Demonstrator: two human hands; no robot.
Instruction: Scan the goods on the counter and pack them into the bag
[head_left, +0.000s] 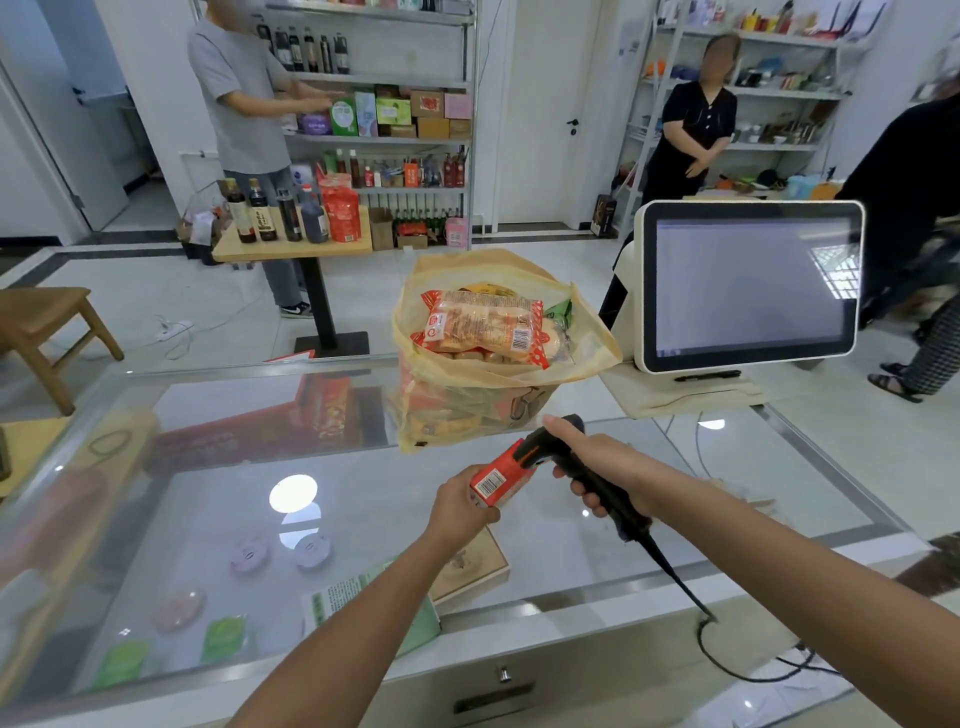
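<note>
The left hand (462, 506) grips a red box (501, 478); the right hand (597, 467) grips the scanner (587, 467). Held this near, the barcode may misread.

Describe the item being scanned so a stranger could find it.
On the glass counter stands a yellow bag. Before it, the left hand holds a small red box at the black scanner. Unlike the bagged soft packets, it is a carton held in the air.
</note>
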